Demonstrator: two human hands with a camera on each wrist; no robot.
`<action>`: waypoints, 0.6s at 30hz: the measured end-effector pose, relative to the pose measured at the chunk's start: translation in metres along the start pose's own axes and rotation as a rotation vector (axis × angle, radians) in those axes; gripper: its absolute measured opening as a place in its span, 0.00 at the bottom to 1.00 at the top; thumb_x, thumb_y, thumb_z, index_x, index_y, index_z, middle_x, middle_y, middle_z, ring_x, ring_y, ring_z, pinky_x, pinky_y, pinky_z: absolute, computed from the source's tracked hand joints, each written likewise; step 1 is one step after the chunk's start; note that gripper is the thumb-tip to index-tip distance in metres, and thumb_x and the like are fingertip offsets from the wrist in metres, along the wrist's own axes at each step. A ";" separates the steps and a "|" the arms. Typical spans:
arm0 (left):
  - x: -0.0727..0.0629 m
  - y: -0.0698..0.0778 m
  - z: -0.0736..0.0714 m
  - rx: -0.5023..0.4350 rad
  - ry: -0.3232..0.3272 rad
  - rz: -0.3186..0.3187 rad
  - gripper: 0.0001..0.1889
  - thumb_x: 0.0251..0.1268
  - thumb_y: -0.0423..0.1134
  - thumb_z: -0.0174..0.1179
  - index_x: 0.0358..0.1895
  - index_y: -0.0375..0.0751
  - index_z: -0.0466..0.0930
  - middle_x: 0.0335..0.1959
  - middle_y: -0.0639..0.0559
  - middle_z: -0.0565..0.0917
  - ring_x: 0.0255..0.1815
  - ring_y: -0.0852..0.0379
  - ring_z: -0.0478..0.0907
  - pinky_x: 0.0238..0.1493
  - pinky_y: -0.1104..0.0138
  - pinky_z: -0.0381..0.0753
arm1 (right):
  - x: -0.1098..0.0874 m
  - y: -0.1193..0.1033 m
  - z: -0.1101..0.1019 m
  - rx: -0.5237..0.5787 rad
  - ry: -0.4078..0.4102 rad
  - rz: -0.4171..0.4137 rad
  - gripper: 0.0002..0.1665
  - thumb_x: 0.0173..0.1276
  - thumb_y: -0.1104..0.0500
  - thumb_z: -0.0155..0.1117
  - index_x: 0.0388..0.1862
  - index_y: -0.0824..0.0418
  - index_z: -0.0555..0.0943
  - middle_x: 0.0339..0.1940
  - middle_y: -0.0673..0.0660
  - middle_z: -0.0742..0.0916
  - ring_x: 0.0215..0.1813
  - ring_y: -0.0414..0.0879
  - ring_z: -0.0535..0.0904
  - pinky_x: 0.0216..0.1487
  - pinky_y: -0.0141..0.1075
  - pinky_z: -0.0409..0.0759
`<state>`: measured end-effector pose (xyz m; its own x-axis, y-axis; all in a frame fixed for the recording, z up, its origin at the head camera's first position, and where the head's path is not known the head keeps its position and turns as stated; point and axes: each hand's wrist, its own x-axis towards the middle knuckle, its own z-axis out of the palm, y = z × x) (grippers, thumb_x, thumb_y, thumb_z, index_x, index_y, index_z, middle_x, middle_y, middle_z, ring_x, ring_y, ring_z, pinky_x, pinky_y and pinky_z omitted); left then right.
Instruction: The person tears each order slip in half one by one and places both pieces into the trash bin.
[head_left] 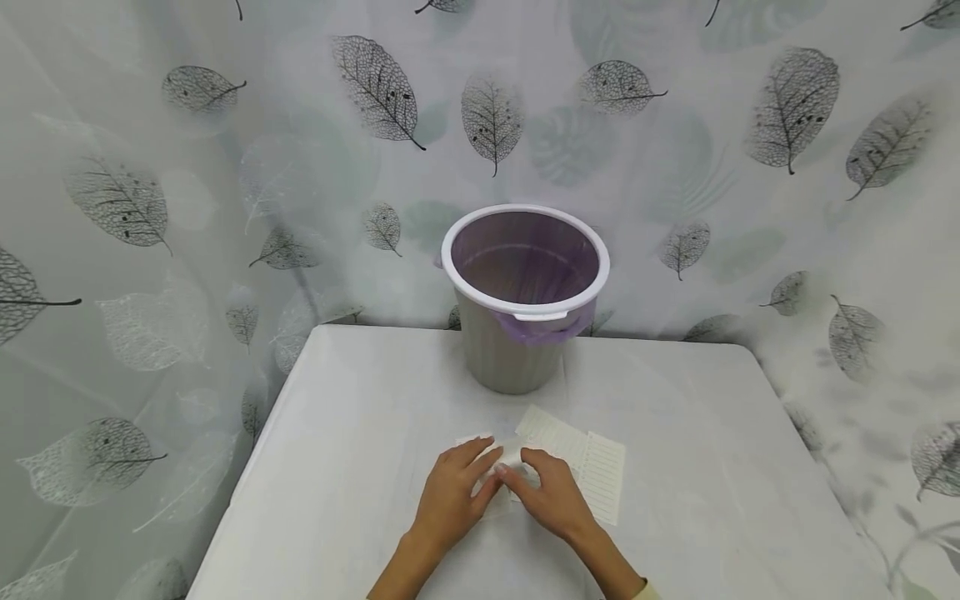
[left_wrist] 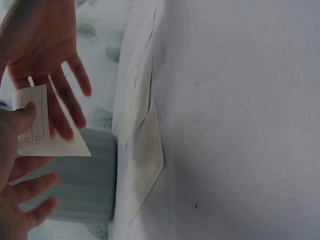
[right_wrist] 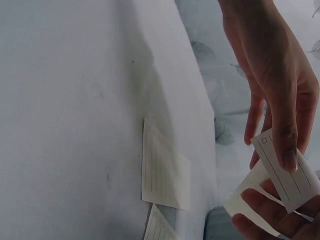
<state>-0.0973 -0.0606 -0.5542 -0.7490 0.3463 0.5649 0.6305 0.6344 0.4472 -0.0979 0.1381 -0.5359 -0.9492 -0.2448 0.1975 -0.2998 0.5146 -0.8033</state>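
Close over the table, both hands meet around a folded sheet of lined paper [left_wrist: 41,112] with small printed checkboxes. My left hand [head_left: 448,498] pinches it, the thumb pressed flat on the lined face, as the right wrist view shows. From the other side my right hand [head_left: 557,498] holds the sheet, its long fingers reaching in along the fold. Its thumb comes close to the left thumb in the head view. Lined sheets [head_left: 555,435] lie on the table just beyond the hands, overlapping one another, one of them [head_left: 606,477] at the right.
A grey bin [head_left: 498,354] with a white rim [head_left: 525,208] and a purple bag liner [head_left: 547,329] stands at the table's far edge. The white-covered table [head_left: 337,467] meets a leaf-patterned curtain [head_left: 315,183] at the back and sides.
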 end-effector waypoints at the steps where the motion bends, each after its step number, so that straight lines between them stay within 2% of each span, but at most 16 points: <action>1: 0.000 0.002 0.001 -0.007 0.002 0.008 0.19 0.69 0.45 0.70 0.59 0.42 0.86 0.61 0.46 0.84 0.63 0.48 0.80 0.59 0.49 0.79 | 0.000 -0.001 0.000 0.033 -0.008 0.005 0.14 0.76 0.45 0.67 0.35 0.52 0.84 0.34 0.43 0.86 0.39 0.44 0.82 0.42 0.40 0.82; 4: -0.001 0.008 0.005 -0.022 0.009 0.029 0.20 0.68 0.44 0.71 0.59 0.41 0.86 0.61 0.48 0.84 0.64 0.50 0.79 0.61 0.52 0.78 | -0.001 -0.002 0.001 0.131 -0.015 -0.003 0.11 0.76 0.50 0.67 0.32 0.51 0.85 0.31 0.41 0.87 0.32 0.39 0.79 0.33 0.34 0.78; 9: 0.000 0.013 0.006 -0.034 0.026 0.066 0.26 0.69 0.51 0.70 0.63 0.39 0.82 0.62 0.48 0.83 0.64 0.49 0.79 0.59 0.52 0.80 | -0.005 -0.004 -0.004 0.239 -0.004 -0.030 0.10 0.78 0.58 0.64 0.37 0.59 0.89 0.36 0.49 0.91 0.37 0.40 0.84 0.37 0.35 0.81; 11: 0.001 0.014 0.006 -0.074 0.000 0.036 0.32 0.69 0.55 0.69 0.68 0.39 0.79 0.66 0.47 0.80 0.67 0.47 0.77 0.59 0.49 0.80 | -0.006 -0.005 -0.008 0.256 -0.003 -0.023 0.11 0.79 0.59 0.63 0.40 0.62 0.89 0.38 0.51 0.91 0.40 0.42 0.86 0.40 0.36 0.83; 13: 0.003 0.015 0.004 -0.168 -0.052 -0.044 0.36 0.70 0.55 0.67 0.73 0.37 0.72 0.71 0.45 0.75 0.71 0.45 0.72 0.61 0.45 0.78 | -0.008 -0.006 -0.012 0.251 -0.007 -0.016 0.11 0.79 0.60 0.63 0.42 0.64 0.89 0.40 0.52 0.91 0.40 0.42 0.86 0.40 0.36 0.83; 16: 0.005 0.016 -0.001 -0.363 -0.136 -0.241 0.39 0.73 0.52 0.64 0.80 0.37 0.61 0.77 0.43 0.68 0.76 0.44 0.66 0.66 0.45 0.73 | -0.010 -0.005 -0.017 0.244 -0.039 -0.009 0.11 0.79 0.60 0.63 0.43 0.65 0.89 0.40 0.52 0.91 0.39 0.41 0.84 0.39 0.36 0.83; 18: 0.007 0.016 -0.005 -0.524 -0.159 -0.384 0.39 0.75 0.48 0.63 0.81 0.37 0.57 0.77 0.42 0.68 0.74 0.44 0.68 0.67 0.48 0.72 | -0.011 -0.004 -0.018 0.234 -0.073 -0.020 0.11 0.79 0.59 0.62 0.42 0.63 0.89 0.38 0.50 0.91 0.37 0.40 0.83 0.38 0.36 0.82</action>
<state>-0.0920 -0.0516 -0.5398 -0.9356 0.2856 0.2075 0.2987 0.3274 0.8964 -0.0878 0.1536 -0.5241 -0.9314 -0.3164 0.1798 -0.2799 0.3070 -0.9096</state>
